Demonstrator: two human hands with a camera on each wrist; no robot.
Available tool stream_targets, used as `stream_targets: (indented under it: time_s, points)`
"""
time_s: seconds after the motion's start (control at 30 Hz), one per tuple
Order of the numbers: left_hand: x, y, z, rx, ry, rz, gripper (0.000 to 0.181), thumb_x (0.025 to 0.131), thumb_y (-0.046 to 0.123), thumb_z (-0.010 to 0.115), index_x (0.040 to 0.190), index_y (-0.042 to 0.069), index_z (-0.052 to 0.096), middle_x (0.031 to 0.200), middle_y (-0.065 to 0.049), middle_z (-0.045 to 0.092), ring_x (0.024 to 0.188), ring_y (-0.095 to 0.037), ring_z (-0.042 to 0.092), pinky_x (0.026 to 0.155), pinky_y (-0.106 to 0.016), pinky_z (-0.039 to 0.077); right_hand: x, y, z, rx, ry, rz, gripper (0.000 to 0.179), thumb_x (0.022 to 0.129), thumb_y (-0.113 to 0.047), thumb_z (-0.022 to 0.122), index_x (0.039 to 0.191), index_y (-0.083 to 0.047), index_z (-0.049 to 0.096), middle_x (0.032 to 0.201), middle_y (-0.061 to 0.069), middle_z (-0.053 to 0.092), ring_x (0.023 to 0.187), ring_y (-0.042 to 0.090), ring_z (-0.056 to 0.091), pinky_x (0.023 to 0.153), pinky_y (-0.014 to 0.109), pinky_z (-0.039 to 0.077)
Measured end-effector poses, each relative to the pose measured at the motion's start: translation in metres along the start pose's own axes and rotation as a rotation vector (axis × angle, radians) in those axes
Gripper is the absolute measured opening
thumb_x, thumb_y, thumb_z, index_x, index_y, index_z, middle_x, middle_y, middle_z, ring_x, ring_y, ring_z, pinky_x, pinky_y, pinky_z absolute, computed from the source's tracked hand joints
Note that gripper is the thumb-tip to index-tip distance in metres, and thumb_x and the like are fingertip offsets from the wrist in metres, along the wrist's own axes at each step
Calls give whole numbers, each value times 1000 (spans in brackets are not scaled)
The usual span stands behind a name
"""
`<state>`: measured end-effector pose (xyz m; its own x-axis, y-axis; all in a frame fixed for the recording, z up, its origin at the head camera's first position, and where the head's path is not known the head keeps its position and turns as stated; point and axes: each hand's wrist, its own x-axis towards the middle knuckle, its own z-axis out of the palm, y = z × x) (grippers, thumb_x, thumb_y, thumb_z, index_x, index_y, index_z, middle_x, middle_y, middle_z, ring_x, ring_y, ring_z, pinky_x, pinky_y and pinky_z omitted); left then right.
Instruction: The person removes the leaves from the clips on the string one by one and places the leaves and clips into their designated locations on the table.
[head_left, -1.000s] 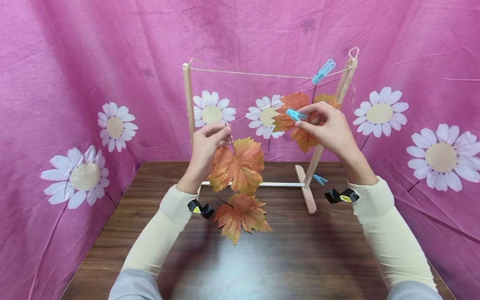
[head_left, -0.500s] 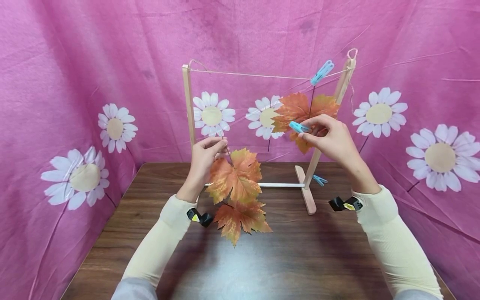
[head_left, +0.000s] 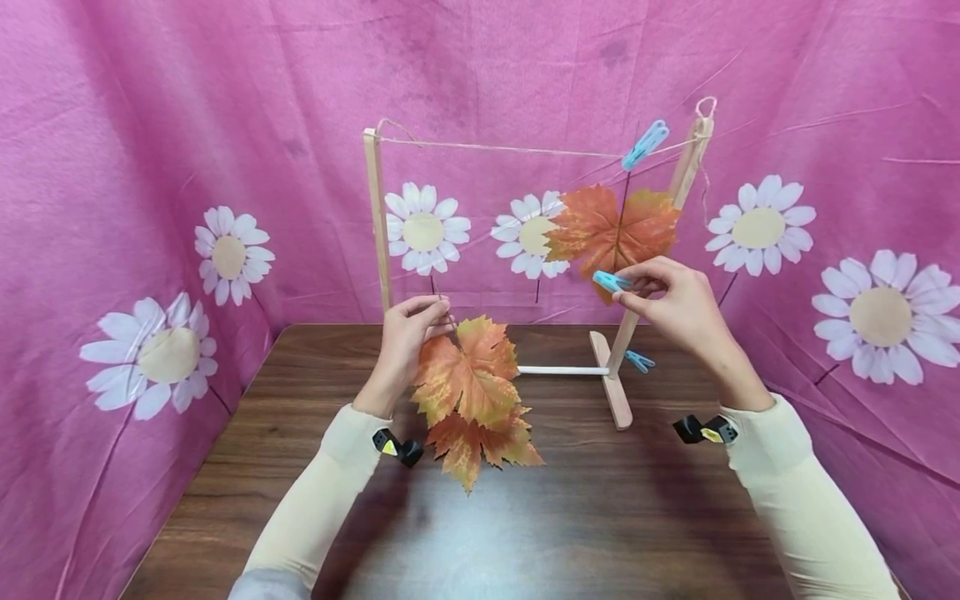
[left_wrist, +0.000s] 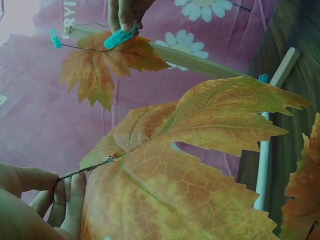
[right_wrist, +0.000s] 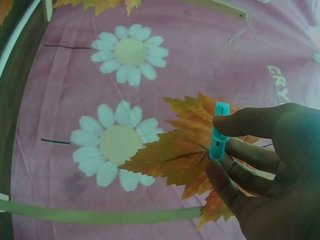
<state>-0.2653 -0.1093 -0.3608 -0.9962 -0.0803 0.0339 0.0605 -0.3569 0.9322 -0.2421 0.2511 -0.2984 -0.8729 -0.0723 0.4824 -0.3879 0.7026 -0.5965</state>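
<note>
My left hand [head_left: 411, 343] pinches the thin dark stem of an orange-yellow maple leaf [head_left: 468, 371], which hangs down from the fingertips. In the left wrist view that leaf fills the middle, its stem [left_wrist: 87, 169] between thumb and fingers. My right hand [head_left: 678, 304] holds a light blue clothespin [head_left: 611, 282] between thumb and fingers, in front of a hanging leaf [head_left: 607, 225]. A second blue clothespin [head_left: 645, 146] fastens that leaf's stem to the string [head_left: 510, 150]. Another maple leaf [head_left: 483, 442] lies on the table, partly covered in the head view by the held one.
The string runs between two wooden posts, the left post [head_left: 378, 217] and the right post [head_left: 690, 167]. A white rod [head_left: 562, 370] joins them low down, near a wooden foot [head_left: 611, 379]. One more blue clothespin [head_left: 640, 361] lies on the brown table [head_left: 525, 533]. Pink flowered cloth [head_left: 525, 67] hangs behind.
Both hands have come down, the left with its leaf, the right with the clothespin and slightly rightward. The held leaf now overlaps the one on the table in the head view.
</note>
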Motion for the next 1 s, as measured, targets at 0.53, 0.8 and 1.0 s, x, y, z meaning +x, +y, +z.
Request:
stream_targets:
  time_s: [0.53,0.8,1.0]
  points:
    - [-3,-30,-14,25,12,-68,28,100,-5,68,123,-19,65,76,1,76,71,-12,75,71,-23,68,-19,27,-6,-33,4,34,21,90,-10,84,110,-4,80,104,15,76,77,-15,59,71,-1,48]
    - [-9,-44,-20,44,14,-89,14,99,-6,66,110,-11,73,75,0,76,70,-12,76,70,-23,68,-28,40,-11,-65,-5,41,23,91,-13,84,111,-4,79,102,15,76,76,-14,58,67,2,48]
    - [-10,-52,-24,68,21,-120,19,101,-4,65,117,-13,71,78,0,76,74,-11,76,73,-22,68,-36,54,-14,-82,-14,66,26,91,-14,84,114,-3,79,102,18,76,75,-13,57,65,3,47]
